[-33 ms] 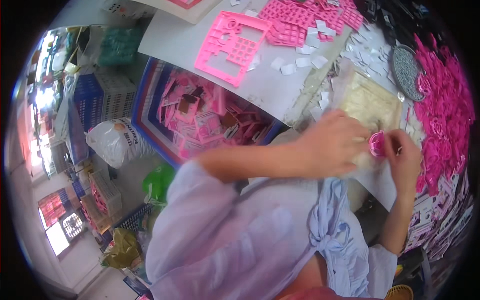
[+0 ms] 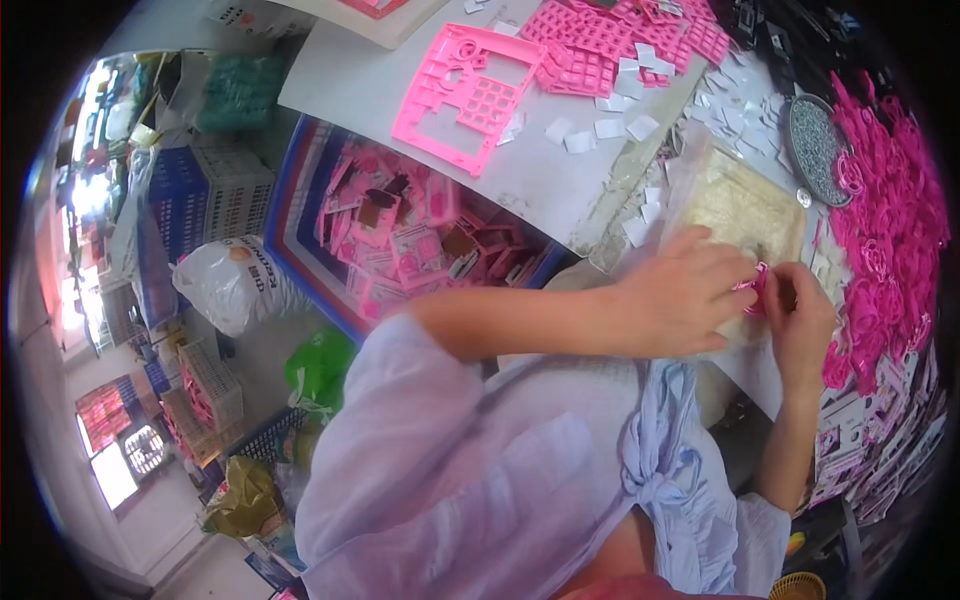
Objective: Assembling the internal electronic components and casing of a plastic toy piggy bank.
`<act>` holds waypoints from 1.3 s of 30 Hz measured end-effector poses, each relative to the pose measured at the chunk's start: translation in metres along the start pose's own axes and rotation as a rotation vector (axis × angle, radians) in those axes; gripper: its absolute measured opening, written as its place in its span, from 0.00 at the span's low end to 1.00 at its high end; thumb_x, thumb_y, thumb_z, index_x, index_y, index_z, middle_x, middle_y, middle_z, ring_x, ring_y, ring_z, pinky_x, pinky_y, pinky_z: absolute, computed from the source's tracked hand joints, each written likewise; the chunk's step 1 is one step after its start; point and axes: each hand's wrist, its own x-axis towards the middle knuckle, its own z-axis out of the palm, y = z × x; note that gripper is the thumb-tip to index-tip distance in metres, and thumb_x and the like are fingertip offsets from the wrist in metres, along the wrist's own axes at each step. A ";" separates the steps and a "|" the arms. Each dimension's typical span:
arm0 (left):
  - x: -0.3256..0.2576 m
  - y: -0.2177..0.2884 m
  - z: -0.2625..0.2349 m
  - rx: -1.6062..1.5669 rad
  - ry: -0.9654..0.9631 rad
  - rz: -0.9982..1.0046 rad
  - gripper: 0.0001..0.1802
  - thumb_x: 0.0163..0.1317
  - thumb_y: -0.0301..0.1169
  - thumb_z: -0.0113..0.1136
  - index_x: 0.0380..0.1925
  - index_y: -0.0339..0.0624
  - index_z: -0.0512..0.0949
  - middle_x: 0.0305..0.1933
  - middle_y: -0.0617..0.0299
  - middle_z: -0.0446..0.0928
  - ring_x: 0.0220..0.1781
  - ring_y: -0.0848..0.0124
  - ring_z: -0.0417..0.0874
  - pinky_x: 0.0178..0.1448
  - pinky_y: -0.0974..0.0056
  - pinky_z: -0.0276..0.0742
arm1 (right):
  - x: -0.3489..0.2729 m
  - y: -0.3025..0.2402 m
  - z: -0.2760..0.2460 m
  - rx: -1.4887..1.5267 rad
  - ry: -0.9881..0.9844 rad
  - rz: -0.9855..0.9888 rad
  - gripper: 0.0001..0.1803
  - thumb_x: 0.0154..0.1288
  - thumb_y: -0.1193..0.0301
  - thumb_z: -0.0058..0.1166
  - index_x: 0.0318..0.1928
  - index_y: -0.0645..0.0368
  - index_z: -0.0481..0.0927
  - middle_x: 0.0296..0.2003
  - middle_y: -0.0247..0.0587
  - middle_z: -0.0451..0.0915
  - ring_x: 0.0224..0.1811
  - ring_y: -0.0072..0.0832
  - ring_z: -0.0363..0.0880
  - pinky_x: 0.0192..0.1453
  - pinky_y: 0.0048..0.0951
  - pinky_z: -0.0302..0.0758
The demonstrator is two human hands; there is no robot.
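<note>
Up close, both hands meet over the right side of the white table [image 2: 560, 170]; the left hand [image 2: 690, 290] comes across from its pale lilac sleeve [image 2: 450, 440], fingers curled and pinching a small pink plastic part [image 2: 755, 290] at their tips; the right hand [image 2: 800, 310] rises from below and nips the same piece from the other side, fingertips pressed together on it; the part is mostly hidden between the two hands, so its shape is hard to make out; it sits just above a clear bag of pale bits [image 2: 750, 210] lying on the table; to the right a heap of pink plastic rings and frames [image 2: 890, 230] spills along the edge; a round grey dish [image 2: 815, 150] stands just beyond the bag; further back lies a large pink moulded frame [image 2: 470, 95], with small white squares [image 2: 610, 128] scattered near it; below the table's near edge a blue crate [image 2: 300, 190] holds more pink pieces; beside it a white plastic sack [image 2: 235, 285] slumps on the floor.
</note>
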 end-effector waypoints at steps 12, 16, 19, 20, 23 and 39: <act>0.020 -0.014 -0.020 0.055 -0.324 0.042 0.34 0.50 0.42 0.73 0.57 0.39 0.78 0.64 0.52 0.73 0.68 0.54 0.70 0.72 0.45 0.63 | 0.011 -0.004 0.008 -0.001 0.115 -0.024 0.06 0.62 0.72 0.63 0.36 0.56 0.77 0.29 0.46 0.81 0.30 0.45 0.83 0.33 0.43 0.77; 0.017 -0.019 -0.017 0.036 -0.341 0.041 0.35 0.52 0.43 0.72 0.59 0.40 0.77 0.65 0.52 0.72 0.70 0.55 0.69 0.74 0.45 0.61 | 0.014 -0.003 0.013 -0.032 0.147 -0.072 0.07 0.61 0.72 0.63 0.36 0.56 0.78 0.27 0.45 0.81 0.28 0.45 0.82 0.32 0.43 0.78; 0.018 -0.021 -0.015 0.094 -0.377 0.082 0.35 0.54 0.46 0.70 0.60 0.40 0.77 0.66 0.54 0.73 0.72 0.57 0.68 0.74 0.44 0.60 | 0.016 0.001 0.004 -0.065 0.039 -0.038 0.06 0.62 0.70 0.62 0.37 0.55 0.77 0.27 0.45 0.81 0.28 0.47 0.82 0.32 0.45 0.77; 0.016 -0.021 -0.014 0.145 -0.400 0.108 0.36 0.54 0.47 0.70 0.61 0.40 0.77 0.66 0.55 0.73 0.73 0.58 0.68 0.74 0.44 0.60 | 0.016 -0.001 0.000 -0.106 -0.023 0.007 0.06 0.63 0.70 0.61 0.37 0.55 0.77 0.28 0.46 0.82 0.29 0.47 0.83 0.32 0.46 0.77; 0.013 -0.022 -0.009 0.233 -0.456 0.148 0.38 0.55 0.51 0.68 0.62 0.40 0.76 0.67 0.56 0.72 0.74 0.60 0.67 0.74 0.44 0.60 | 0.019 -0.004 -0.007 -0.145 -0.142 0.057 0.07 0.64 0.68 0.59 0.37 0.56 0.76 0.28 0.47 0.83 0.31 0.49 0.83 0.32 0.48 0.77; 0.284 -0.332 -0.170 0.821 0.624 -0.620 0.24 0.59 0.52 0.68 0.40 0.41 0.85 0.34 0.51 0.85 0.41 0.56 0.88 0.47 0.52 0.81 | 0.170 0.083 -0.149 0.846 0.687 -0.035 0.26 0.76 0.70 0.54 0.68 0.67 0.66 0.48 0.42 0.81 0.48 0.27 0.80 0.56 0.33 0.78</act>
